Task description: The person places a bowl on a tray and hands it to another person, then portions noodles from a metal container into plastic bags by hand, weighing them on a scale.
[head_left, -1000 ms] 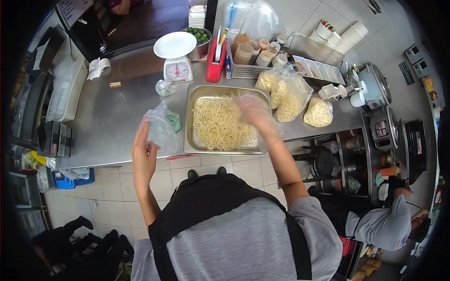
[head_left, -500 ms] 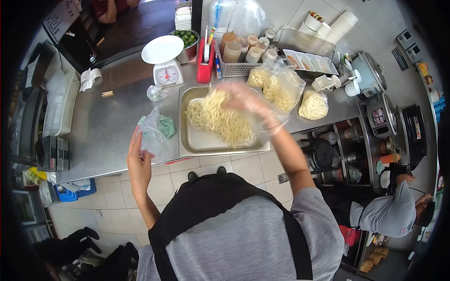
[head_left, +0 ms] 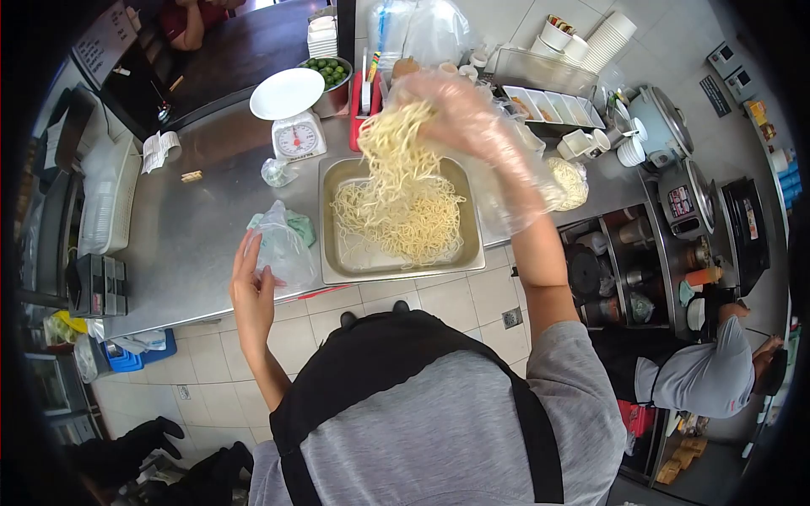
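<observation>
My right hand (head_left: pixel 460 114), in a clear plastic glove, is closed on a clump of yellow noodles (head_left: pixel 396 148) lifted above a steel tray (head_left: pixel 327 244). Strands hang down toward more noodles (head_left: pixel 422 228) lying in that tray. At the tray's left, my left hand (head_left: pixel 253 291) holds the edge of a clear plastic bag (head_left: pixel 283 249) between thumb and fingers. A green cloth (head_left: pixel 300 228) lies behind the bag. Motion blurs the gloved fingers a little.
Behind the tray stand a kitchen scale (head_left: pixel 297 139) with a white plate (head_left: pixel 287 93), a red dispenser (head_left: pixel 361 139) and a bowl of green limes (head_left: pixel 329 72). A bag of noodles (head_left: pixel 569 181) sits to the right. A co-worker (head_left: pixel 704 371) stands at far right.
My right hand has risen from the tray, carrying a clump of noodles up and away from me. My left hand stays nearly still at the plastic bag.
</observation>
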The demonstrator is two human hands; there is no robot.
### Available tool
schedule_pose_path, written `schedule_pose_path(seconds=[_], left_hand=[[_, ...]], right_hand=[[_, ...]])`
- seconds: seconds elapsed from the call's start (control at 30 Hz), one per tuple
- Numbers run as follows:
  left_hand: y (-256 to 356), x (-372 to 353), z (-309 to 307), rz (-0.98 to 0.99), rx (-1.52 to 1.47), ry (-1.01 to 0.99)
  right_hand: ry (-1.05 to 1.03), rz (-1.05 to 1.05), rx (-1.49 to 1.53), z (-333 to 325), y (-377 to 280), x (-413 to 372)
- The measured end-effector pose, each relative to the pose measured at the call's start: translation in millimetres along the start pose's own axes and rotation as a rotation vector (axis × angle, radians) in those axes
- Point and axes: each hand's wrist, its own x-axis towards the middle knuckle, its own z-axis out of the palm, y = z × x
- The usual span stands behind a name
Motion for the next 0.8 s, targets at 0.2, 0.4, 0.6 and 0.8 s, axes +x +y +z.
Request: schedule_pose_path(seconds=[0.2, 0.4, 0.6, 0.8], left_hand=[[-4, 2, 0, 0.007, -0.071, -0.006], [23, 6, 1, 0.018, -0.292, -0.14], [42, 8, -3, -0.038, -0.532, -0.249], [44, 6, -14, -0.085, -0.555, -0.257]], right_hand=[[-0.442, 0.17, 0.48, 165, 76, -28], [-0.607, 0.218, -0.187, 193, -2, -41], [-0.539, 0.242, -0.091, 221, 27, -45], [-0.026, 0.101, 0.023, 244, 46, -79]])
